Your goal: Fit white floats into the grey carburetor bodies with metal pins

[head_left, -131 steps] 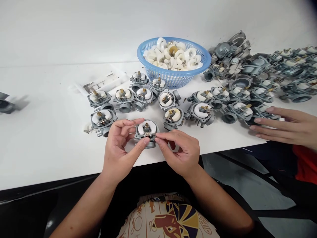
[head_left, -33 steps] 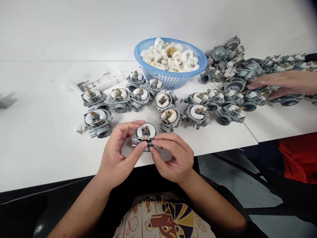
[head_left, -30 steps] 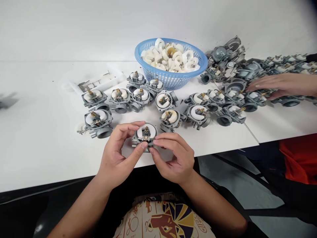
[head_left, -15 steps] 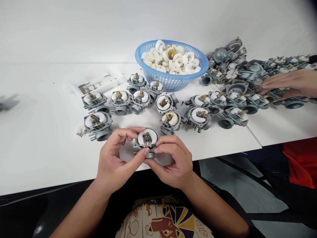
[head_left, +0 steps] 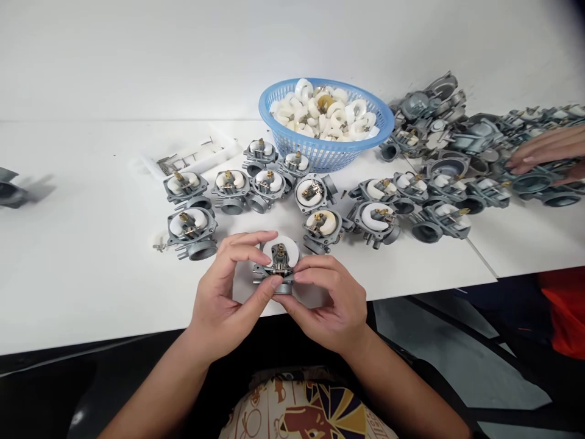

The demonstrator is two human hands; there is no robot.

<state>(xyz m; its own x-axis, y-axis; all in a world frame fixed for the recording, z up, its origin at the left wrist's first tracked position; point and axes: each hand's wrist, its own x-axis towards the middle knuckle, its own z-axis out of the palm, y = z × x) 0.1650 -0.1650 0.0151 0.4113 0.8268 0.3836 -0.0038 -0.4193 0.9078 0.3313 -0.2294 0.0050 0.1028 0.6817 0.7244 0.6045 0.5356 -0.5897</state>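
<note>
Near the table's front edge, a grey metal carburetor (head_left: 287,286) sits between both my hands, its open float side facing up. A white C-shaped float (head_left: 291,249) lies around its brass jet, raised somewhat at the far side. My left hand (head_left: 231,289) has its fingers on the float's left edge and its thumb at the hinge pin in front. Gripping the carburetor's right side is my right hand (head_left: 326,296), fingertips by the pin's right end and thumb underneath. Fingers and thumbs hide parts of the carburetor's sides.
Several carburetors with floats (head_left: 192,225) stand beyond my hands. A blue basket (head_left: 326,149) holds loose floats; a white tray (head_left: 196,167) holds metal pins. More carburetor bodies (head_left: 439,131) are piled at right, where another person's hand (head_left: 548,152) reaches in.
The float in my carburetor has tipped up, and my left fingers now touch its left edge. The view has shifted left slightly. The other person's hand now rests by a carburetor at far right.
</note>
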